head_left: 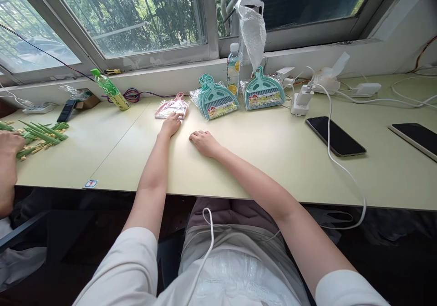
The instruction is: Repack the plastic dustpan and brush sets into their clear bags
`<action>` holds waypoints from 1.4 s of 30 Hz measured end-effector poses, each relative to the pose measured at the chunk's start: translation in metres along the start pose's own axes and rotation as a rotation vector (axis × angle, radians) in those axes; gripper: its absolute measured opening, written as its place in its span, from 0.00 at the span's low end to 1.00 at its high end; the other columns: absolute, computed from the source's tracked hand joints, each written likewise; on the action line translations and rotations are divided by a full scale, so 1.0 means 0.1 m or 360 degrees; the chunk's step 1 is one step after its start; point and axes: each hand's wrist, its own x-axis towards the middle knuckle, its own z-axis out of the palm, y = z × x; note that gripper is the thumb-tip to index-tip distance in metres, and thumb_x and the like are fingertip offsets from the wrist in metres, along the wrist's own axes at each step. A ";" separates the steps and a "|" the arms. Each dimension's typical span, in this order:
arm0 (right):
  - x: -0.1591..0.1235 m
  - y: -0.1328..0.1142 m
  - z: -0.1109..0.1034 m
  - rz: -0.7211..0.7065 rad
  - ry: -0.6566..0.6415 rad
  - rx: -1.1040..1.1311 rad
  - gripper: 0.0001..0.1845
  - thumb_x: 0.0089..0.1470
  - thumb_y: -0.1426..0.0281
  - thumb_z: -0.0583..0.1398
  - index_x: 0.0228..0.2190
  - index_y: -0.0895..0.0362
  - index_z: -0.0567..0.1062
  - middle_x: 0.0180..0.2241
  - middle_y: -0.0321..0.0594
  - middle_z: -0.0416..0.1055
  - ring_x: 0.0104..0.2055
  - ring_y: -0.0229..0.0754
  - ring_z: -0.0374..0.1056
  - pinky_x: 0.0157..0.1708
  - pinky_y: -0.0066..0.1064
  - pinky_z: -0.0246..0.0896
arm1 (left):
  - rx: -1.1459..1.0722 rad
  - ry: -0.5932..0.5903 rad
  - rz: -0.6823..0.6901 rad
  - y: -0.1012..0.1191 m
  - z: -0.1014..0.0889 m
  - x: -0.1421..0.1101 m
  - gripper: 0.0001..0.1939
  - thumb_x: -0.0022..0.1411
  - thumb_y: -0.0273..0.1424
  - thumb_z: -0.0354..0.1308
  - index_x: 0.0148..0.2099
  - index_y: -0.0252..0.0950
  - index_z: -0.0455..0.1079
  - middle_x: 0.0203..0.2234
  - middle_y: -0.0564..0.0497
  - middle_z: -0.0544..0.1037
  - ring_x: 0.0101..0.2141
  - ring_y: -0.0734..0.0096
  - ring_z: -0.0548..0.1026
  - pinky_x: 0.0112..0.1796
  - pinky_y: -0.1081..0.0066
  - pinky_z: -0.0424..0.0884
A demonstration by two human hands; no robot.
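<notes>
Pink dustpan set (170,108): touched by the left hand (170,124), fingers half bent; can't tell if gripped.
Right hand (205,143): loosely curled, empty, resting on the table (273,146).
Teal sets (218,99): wrapped, beyond the right hand, seemingly done; pink's remaining work unclear.

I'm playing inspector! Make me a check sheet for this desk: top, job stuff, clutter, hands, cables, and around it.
Surface: pale tabletop, seam at left.
Job stuff: pink dustpan pack; teal dustpan packs farther right.
Clutter: green bottle, clear bottle, phone, green pieces.
Hands: left hand touches the pink dustpan pack; right hand rests on the tabletop.
Cables: white cable crosses the phone, drops over the edge.
Around: windows, another person's hand at far left.
</notes>
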 end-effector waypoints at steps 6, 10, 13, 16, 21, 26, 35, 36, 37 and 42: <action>0.00 0.00 0.00 0.0001 0.0003 -0.0007 0.18 0.66 0.76 0.46 0.51 0.58 0.70 0.57 0.48 0.69 0.57 0.48 0.63 0.52 0.40 0.56 | 0.0097 0.0113 0.0038 0.00 0.03 0.03 0.26 0.62 0.30 0.46 0.60 0.43 0.70 0.64 0.49 0.63 0.66 0.53 0.54 0.66 0.52 0.53; 0.00 0.00 0.00 -0.0008 0.0000 -0.0026 0.18 0.66 0.76 0.46 0.51 0.58 0.70 0.57 0.49 0.69 0.57 0.49 0.63 0.51 0.40 0.56 | 0.0069 0.0062 0.0083 0.03 0.04 0.05 0.27 0.62 0.29 0.44 0.61 0.41 0.69 0.60 0.46 0.67 0.61 0.54 0.61 0.63 0.55 0.58; 0.00 0.00 0.00 -0.0006 -0.0001 -0.0029 0.18 0.66 0.76 0.46 0.51 0.58 0.70 0.56 0.49 0.69 0.56 0.48 0.63 0.51 0.39 0.56 | 0.0087 0.0041 0.0085 0.06 0.04 0.06 0.27 0.62 0.30 0.44 0.61 0.41 0.68 0.59 0.45 0.67 0.60 0.55 0.63 0.62 0.57 0.60; 0.00 0.01 0.00 -0.0013 -0.0001 -0.0026 0.18 0.66 0.76 0.46 0.51 0.58 0.70 0.56 0.48 0.69 0.56 0.48 0.63 0.51 0.39 0.56 | 0.0119 0.0039 0.0053 0.10 0.05 0.05 0.26 0.63 0.31 0.43 0.62 0.41 0.67 0.58 0.43 0.68 0.59 0.52 0.64 0.61 0.55 0.62; 0.01 0.02 0.01 0.0004 -0.0009 -0.0006 0.19 0.66 0.76 0.45 0.51 0.58 0.71 0.57 0.49 0.69 0.56 0.49 0.63 0.52 0.40 0.56 | 0.0204 0.0017 0.0066 0.13 0.04 0.07 0.24 0.65 0.30 0.43 0.60 0.40 0.68 0.55 0.43 0.71 0.58 0.50 0.64 0.59 0.53 0.63; -0.01 0.00 -0.01 0.0010 -0.0006 -0.0005 0.19 0.67 0.74 0.45 0.52 0.58 0.71 0.56 0.48 0.69 0.56 0.49 0.64 0.52 0.40 0.57 | 0.0228 -0.0044 0.0050 0.17 0.02 0.13 0.24 0.63 0.26 0.43 0.58 0.39 0.69 0.55 0.42 0.71 0.58 0.51 0.65 0.58 0.53 0.65; 0.00 -0.01 0.00 -0.0005 0.0006 -0.0037 0.18 0.67 0.74 0.46 0.52 0.58 0.71 0.57 0.47 0.69 0.56 0.47 0.64 0.51 0.38 0.57 | -0.0024 0.0158 -0.0190 0.19 0.11 0.09 0.26 0.62 0.28 0.44 0.61 0.39 0.65 0.60 0.45 0.69 0.60 0.56 0.66 0.59 0.58 0.66; 0.00 -0.01 0.00 -0.0004 0.0007 -0.0039 0.18 0.67 0.75 0.46 0.52 0.58 0.71 0.57 0.48 0.69 0.56 0.47 0.64 0.51 0.38 0.57 | -0.0039 0.0173 -0.0200 0.18 0.11 0.09 0.27 0.62 0.27 0.44 0.62 0.39 0.64 0.61 0.45 0.67 0.60 0.57 0.66 0.60 0.58 0.66; 0.01 -0.01 0.01 -0.0003 0.0007 -0.0041 0.18 0.67 0.75 0.47 0.51 0.58 0.71 0.56 0.48 0.69 0.56 0.47 0.64 0.51 0.38 0.57 | -0.0051 0.0188 -0.0210 0.17 0.11 0.08 0.28 0.61 0.27 0.45 0.63 0.38 0.63 0.63 0.45 0.65 0.61 0.58 0.65 0.60 0.59 0.65; 0.01 0.00 0.03 -0.0015 0.0025 -0.0041 0.18 0.66 0.76 0.47 0.51 0.58 0.71 0.56 0.48 0.70 0.56 0.47 0.65 0.51 0.39 0.58 | -0.0036 0.0292 -0.0341 0.17 0.10 0.06 0.31 0.59 0.28 0.47 0.66 0.34 0.59 0.67 0.43 0.59 0.65 0.55 0.60 0.64 0.56 0.60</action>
